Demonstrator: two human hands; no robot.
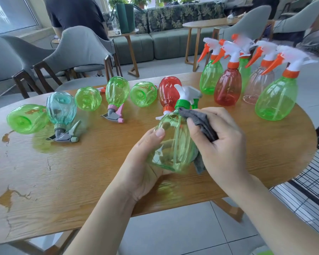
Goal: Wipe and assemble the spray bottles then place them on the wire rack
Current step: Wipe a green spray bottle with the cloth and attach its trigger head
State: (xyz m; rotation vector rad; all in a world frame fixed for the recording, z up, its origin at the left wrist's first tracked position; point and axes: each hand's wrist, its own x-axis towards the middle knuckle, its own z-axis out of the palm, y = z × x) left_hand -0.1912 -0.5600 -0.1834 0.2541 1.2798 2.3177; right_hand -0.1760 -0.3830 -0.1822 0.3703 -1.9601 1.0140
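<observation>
My left hand (147, 162) grips a clear green spray bottle (173, 142) with a green collar and white trigger head, held above the wooden table (81, 172). My right hand (217, 144) clutches a grey cloth (201, 122) and presses it against the bottle's right side. Several bottles lie on their sides in a row across the table: green ones (27, 118), a teal one (61, 107) and a red one (168, 94). Several upright bottles with orange-and-white heads stand at the back right, among them a red one (227, 85) and a large green one (276, 98).
A black wire rack (309, 177) stands at the table's right edge. The table's left part shows wet patches or worn varnish (6, 197). Grey chairs (77, 50) sit behind the table, and a person in a dark shirt (75, 13) stands farther back by a sofa.
</observation>
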